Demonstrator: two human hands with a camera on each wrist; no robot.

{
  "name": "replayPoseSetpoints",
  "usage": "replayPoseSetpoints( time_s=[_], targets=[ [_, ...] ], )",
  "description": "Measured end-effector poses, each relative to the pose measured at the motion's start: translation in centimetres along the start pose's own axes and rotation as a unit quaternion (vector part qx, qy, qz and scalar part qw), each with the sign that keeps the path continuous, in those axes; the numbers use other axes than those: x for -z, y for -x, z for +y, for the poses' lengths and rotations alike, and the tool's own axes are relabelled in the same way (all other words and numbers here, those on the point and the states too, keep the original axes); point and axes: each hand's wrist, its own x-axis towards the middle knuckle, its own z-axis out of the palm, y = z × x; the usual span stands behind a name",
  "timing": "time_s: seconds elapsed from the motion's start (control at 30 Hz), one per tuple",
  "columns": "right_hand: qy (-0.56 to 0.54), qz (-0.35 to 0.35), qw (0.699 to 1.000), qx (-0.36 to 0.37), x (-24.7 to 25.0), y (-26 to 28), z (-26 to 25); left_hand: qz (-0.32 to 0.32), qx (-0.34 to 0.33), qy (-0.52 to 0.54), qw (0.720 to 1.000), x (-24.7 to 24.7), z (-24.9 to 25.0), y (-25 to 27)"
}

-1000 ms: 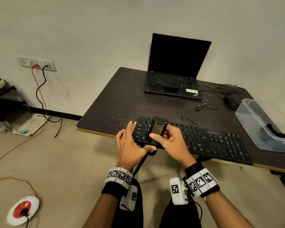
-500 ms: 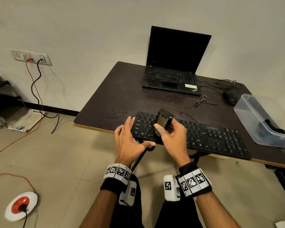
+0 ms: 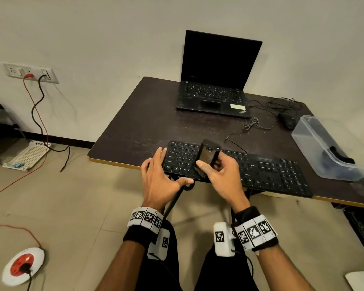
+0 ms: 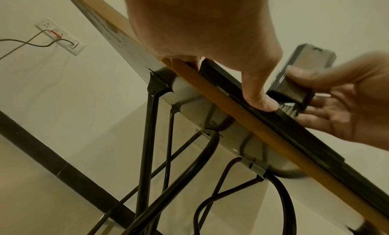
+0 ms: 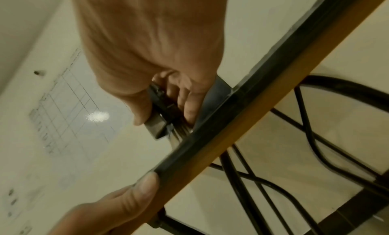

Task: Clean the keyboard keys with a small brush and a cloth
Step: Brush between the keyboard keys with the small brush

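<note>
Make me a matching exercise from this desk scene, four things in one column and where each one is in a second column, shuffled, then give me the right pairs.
Things:
1. brush
2. laptop
3. mouse
4. keyboard

Places:
A. along the table's near edge, steadied at its end by the left hand
B. open at the back of the table, by the wall
C. gripped in the right hand, bristles down on the keys
D. just beyond the clear plastic tub, among loose cables

Pairs: 1-C, 2-B, 3-D, 4-A
</note>
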Motion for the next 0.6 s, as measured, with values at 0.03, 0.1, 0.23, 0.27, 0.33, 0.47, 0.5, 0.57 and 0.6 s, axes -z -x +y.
replayPoseSetpoints(
  time_s=[0.03, 0.1, 0.23, 0.27, 0.33, 0.47, 0.5, 0.57, 0.6],
  targets=[
    [0.007, 0.045, 0.999, 0.004, 0.2, 0.1, 0.3, 0.0, 0.0, 0.002, 1.0, 0.1, 0.1, 0.0],
    [-0.001, 0.085, 0.996, 0.003, 0.3, 0.6, 0.6, 0.004, -0.004, 0.003, 1.0, 0.1, 0.3, -0.1],
    [-0.043, -0.02, 0.999, -0.006, -1.0, 1.4, 0.1, 0.01, -0.013, -0.004, 1.0, 0.1, 0.1, 0.1],
    [-0.034, 0.0, 0.999, 0.007, -1.1, 1.5, 0.1, 0.008, -0.011, -0.004, 1.0, 0.1, 0.1, 0.1],
    [-0.021, 0.089, 0.996, 0.02, -0.9, 1.6, 0.5, 0.002, -0.006, -0.002, 1.0, 0.1, 0.2, 0.0],
    [-0.046, 0.076, 0.996, 0.003, -1.3, 2.1, 0.5, 0.008, -0.007, -0.002, 1.0, 0.0, 0.1, 0.0],
    [-0.041, 0.044, 0.998, 0.006, -1.5, 2.1, 0.4, 0.012, -0.012, -0.004, 1.0, 0.0, 0.0, 0.0],
    [-0.028, 0.045, 0.998, 0.018, -1.5, 2.3, 0.4, 0.011, -0.012, -0.002, 1.0, -0.1, 0.1, 0.1],
    [-0.031, 0.075, 0.996, 0.02, -1.5, 2.3, 0.5, 0.01, -0.011, 0.0, 1.0, 0.0, 0.1, 0.1]
  ],
)
